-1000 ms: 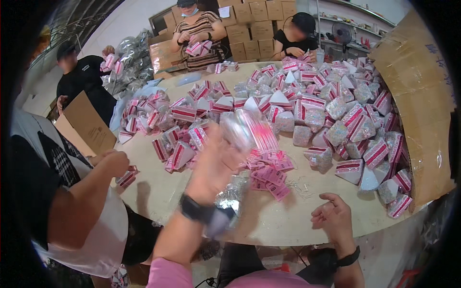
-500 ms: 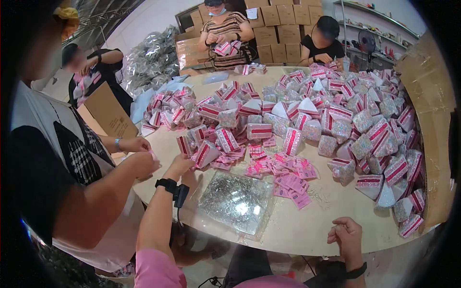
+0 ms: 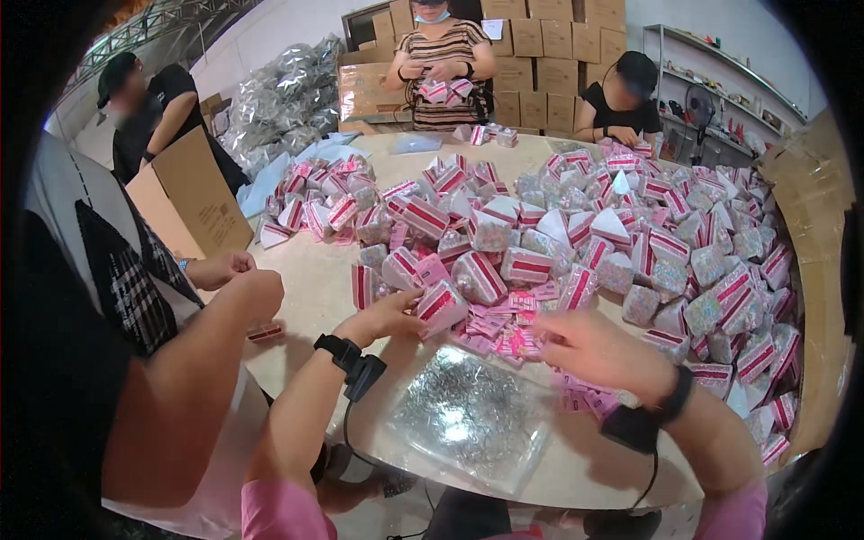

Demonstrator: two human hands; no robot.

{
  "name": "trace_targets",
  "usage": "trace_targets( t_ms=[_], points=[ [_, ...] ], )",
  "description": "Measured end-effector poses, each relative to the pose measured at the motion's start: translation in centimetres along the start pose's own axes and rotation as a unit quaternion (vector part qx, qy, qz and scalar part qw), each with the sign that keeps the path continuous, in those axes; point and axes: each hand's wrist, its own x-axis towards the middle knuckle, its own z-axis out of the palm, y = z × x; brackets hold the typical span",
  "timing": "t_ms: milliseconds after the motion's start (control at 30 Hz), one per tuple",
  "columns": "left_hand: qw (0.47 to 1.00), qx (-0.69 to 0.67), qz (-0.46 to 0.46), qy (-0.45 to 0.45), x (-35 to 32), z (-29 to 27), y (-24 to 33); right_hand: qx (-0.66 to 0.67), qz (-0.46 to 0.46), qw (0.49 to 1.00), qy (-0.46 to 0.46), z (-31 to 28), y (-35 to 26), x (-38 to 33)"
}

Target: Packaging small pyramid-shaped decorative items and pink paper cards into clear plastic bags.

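My left hand point(image 3: 387, 319) is closed on the edge of a toy cake slice point(image 3: 443, 308), a glittery wedge with white, pink and red layers. It sits at the near side of a big heap of such slices. My right hand point(image 3: 598, 351) hovers over a pile of small pink cards point(image 3: 504, 331). Its fingers are smeared by motion, so whether they hold anything is unclear. In front of me, between my arms, a clear plastic bag point(image 3: 468, 409) full of thin metallic pieces lies flat on the table point(image 3: 301, 310).
Slices heap up point(image 3: 684, 243) across the table's middle and right, against a cardboard wall point(image 3: 814, 270). A co-worker's arm point(image 3: 202, 351) is close on my left, beside an open carton point(image 3: 193, 193). Other people work at the far side. Stacked boxes point(image 3: 540, 76) stand behind them.
My right hand has come in from the near right edge to the pink cards. My left hand has moved right and now grips a slice. The view has shifted.
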Motion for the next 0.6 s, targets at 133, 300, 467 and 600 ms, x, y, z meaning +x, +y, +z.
trace_targets(
  t_ms=[133, 300, 467, 600],
  points=[
    [0.988, 0.15, 0.014, 0.023, 0.5, 0.4, 1.2, -0.139, -0.115, 0.982, 0.062, 5.0, 0.8, 8.9],
    [0.995, 0.091, 0.038, 0.008, 1.0, -0.4, -0.7, -0.201, -0.111, 0.973, 0.002, 8.5, 1.6, 15.0],
    [1.0, 0.017, -0.003, -0.009, 1.5, -0.1, 0.8, -0.192, -0.117, 0.974, 0.038, 8.6, 3.7, 15.5],
    [0.998, -0.002, 0.01, -0.063, 2.1, 1.5, 3.1, -0.148, -0.088, 0.983, 0.067, 4.9, 4.4, 13.2]
  ],
)
